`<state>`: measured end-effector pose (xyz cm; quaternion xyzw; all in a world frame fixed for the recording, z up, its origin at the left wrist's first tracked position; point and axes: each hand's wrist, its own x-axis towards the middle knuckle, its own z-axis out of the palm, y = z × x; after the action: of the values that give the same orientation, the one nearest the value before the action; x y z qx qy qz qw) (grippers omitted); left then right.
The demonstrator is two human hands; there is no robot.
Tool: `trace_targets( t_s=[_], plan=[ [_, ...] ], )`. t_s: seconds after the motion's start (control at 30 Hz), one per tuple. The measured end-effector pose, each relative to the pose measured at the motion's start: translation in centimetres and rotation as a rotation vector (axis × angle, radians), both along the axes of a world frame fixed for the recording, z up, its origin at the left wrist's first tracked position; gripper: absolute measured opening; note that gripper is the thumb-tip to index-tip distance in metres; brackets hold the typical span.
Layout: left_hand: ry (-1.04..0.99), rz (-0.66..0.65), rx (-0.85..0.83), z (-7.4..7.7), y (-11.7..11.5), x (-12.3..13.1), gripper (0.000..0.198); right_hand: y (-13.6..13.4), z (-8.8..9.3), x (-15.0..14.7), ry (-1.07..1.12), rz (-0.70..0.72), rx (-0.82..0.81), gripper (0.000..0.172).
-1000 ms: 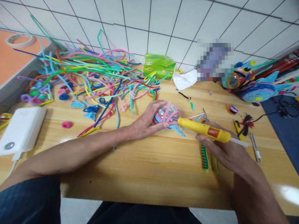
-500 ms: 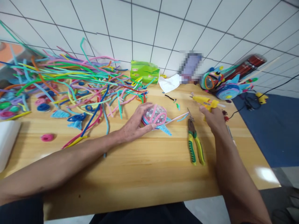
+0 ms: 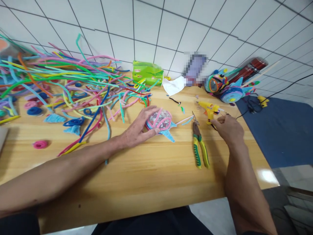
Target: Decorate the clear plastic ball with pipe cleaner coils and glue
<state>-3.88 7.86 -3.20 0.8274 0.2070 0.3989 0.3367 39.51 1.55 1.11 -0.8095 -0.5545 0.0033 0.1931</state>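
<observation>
- Find on the pale wooden surface (image 3: 137,182), near its middle and within the left hand (image 3: 138,129), a round craft with a clear, flake-filled dome, pink fuzzy strips and pale-blue fins (image 3: 162,119).
- Probably light; likely stiff at the dome, soft and bendable at the fuzzy parts.
- Might slide on smooth wood or shed a fin if pulled; best taken by the round rim, thumb opposite fingers, clear of the fins.
- Left: curved around the craft, thumb at the near edge, fingers at the far one.
- Right hand (image 3: 230,129): partly curled, just beside a yellow plastic glue gun (image 3: 209,109); cannot tell whether holding anything.
- Count one glue gun, one pair of green-and-yellow-handled pliers (image 3: 196,130), one bright-green packet (image 3: 146,73), one white paper sheet (image 3: 174,86), one lone pink coil (image 3: 40,144).
- Count two more crafts, back right: one multicoloured and orange-ringed (image 3: 214,85), one blue and disc-shaped (image 3: 230,94).
- Cannot count the multicoloured fuzzy stems (image 3: 70,62); too tangled.
</observation>
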Motion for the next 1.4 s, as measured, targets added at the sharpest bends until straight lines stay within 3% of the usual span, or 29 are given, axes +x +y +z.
trace_targets(
  t_s=[0.07,0.13,0.23,0.33,0.43,0.53,0.63,0.73,0.83,0.93,1.2,1.4],
  plan=[
    [-0.012,0.009,-0.014,0.0,0.0,0.0,0.071,-1.5,1.0,-2.1,-0.053,0.025,0.002,0.02],
    [-0.048,0.031,-0.047,0.1,0.1,0.0,0.069,-1.9,1.4,-5.6,-0.028,0.277,0.029,0.011],
    [-0.129,0.116,-0.093,0.2,0.4,-0.2,0.068,-0.7,0.8,-11.2,0.019,0.732,-0.044,0.014],
    [-0.157,0.22,-0.054,0.0,0.8,-0.3,0.067,1.4,-0.4,-14.5,-0.04,0.888,-0.091,0.016],
    [-0.143,0.259,0.001,-0.3,1.2,-0.3,0.067,2.7,-1.2,-15.3,-0.068,0.918,-0.107,0.016],
    [-0.114,0.264,0.003,-0.6,1.5,-0.2,0.067,2.7,-0.9,-15.0,-0.036,0.92,-0.115,0.019],
    [-0.089,0.232,-0.018,-0.6,1.6,-0.1,0.068,1.7,1.1,-14.4,0.008,0.903,-0.119,0.02],
    [-0.081,0.167,-0.036,-0.6,1.7,0.0,0.07,0.8,3.9,-14.4,0.18,0.743,-0.06,0.012],
    [-0.093,0.114,-0.061,-0.6,1.8,0.0,0.073,0.6,6.3,-15.6,0.363,0.669,0.055,0.005],
    [-0.089,0.079,-0.08,-0.5,1.8,0.0,0.078,1.3,7.5,-17.5,0.304,0.687,0.16,0.005],
    [-0.063,0.046,-0.02,-0.6,1.8,0.1,0.071,2.9,6.8,-19.1,0.192,0.819,0.13,0.006],
    [-0.058,0.03,-0.019,-0.5,1.7,0.2,0.076,3.1,5.9,-18.9,0.228,0.782,0.127,0.006]
  ],
)
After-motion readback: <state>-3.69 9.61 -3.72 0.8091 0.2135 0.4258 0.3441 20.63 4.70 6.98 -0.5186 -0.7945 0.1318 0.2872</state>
